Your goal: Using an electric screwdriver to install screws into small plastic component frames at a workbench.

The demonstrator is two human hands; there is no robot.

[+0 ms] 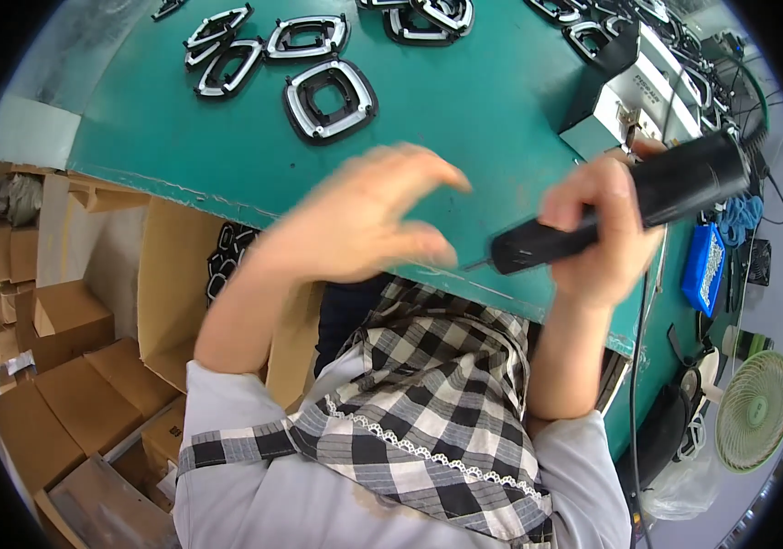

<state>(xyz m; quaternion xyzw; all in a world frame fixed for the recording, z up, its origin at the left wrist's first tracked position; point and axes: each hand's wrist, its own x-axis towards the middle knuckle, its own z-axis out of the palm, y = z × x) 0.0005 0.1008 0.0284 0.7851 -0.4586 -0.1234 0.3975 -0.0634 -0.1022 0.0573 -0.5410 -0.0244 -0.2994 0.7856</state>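
Partly blurred: left hand (355, 224), fingers (428, 174) spread and curled, grasping nothing, hovering over the near edge of the green table (464, 101). Right hand (597, 233) clenched around a black electric screwdriver (629, 201), thin bit pointing toward the left hand, rear end reaching toward the grey box (629, 101) on the table. Cord of the screwdriver hard to trace among the cables beyond it. Farther up the table from the left hand, black-and-silver frame parts: one large square frame (330, 99) lying alone, about six more (304, 37) along the far rim, several cut off by the picture's edge, exact count unclear. Right of the screwdriver, a blue bin (704, 270) holding small pale pieces, too small to identify. Below the table, left of the left hand, an open cardboard box (167, 302) with dark frames (226, 256) inside, mostly hidden. Lower right, a green fan (756, 412).
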